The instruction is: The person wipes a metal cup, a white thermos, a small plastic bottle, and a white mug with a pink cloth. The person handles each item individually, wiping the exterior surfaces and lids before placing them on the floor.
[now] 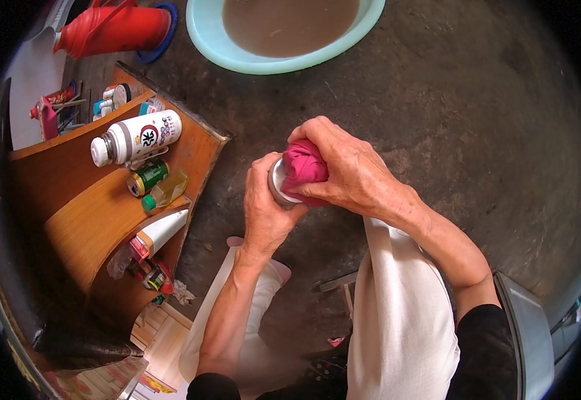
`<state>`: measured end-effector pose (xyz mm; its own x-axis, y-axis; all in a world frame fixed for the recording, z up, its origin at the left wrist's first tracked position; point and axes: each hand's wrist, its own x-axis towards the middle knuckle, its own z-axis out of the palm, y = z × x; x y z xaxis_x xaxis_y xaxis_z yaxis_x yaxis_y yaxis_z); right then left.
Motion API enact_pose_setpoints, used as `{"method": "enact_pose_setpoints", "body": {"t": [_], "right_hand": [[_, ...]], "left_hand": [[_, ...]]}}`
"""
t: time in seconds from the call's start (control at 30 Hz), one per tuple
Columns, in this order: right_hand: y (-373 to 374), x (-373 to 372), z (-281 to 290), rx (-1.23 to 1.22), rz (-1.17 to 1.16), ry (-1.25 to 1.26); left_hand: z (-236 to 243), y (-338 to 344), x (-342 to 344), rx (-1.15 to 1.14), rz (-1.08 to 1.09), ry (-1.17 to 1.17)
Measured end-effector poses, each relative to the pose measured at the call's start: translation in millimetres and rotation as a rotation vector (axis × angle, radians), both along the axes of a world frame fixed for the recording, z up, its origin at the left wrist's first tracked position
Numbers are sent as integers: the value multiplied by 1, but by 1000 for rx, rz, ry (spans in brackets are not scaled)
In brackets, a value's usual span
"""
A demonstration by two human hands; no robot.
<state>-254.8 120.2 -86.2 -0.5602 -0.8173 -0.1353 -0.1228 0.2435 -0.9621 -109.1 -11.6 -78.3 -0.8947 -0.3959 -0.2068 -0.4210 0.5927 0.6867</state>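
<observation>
A small metal cup (278, 184) at frame centre was gripped steady by the closed left hand (264, 207), while a pink cloth (304, 168) was pressed into it by the closed right hand (350, 170); a basin (210, 33) of murky water lay at twelve o'clock.

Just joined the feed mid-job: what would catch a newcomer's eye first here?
At centre, the right hand presses a pink cloth against a metal cup gripped by the left hand. Above them sits a pale green basin of murky water. At left, a wooden shelf holds bottles and a can.
</observation>
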Motion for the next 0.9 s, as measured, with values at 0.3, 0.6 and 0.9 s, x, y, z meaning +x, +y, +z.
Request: {"method": "enact_pose_setpoints", "body": {"t": [0.3,0.6,0.9], "right_hand": [[-2,3,-6,3,-97,-32],[-11,0,-16,-24,-186,26],[14,-21,-32,23,-228,-234]], "left_hand": [[1,2,-1,-35,2,11],[-6,3,3,-22,30,9],[-8,-9,2,151,116,172]]}}
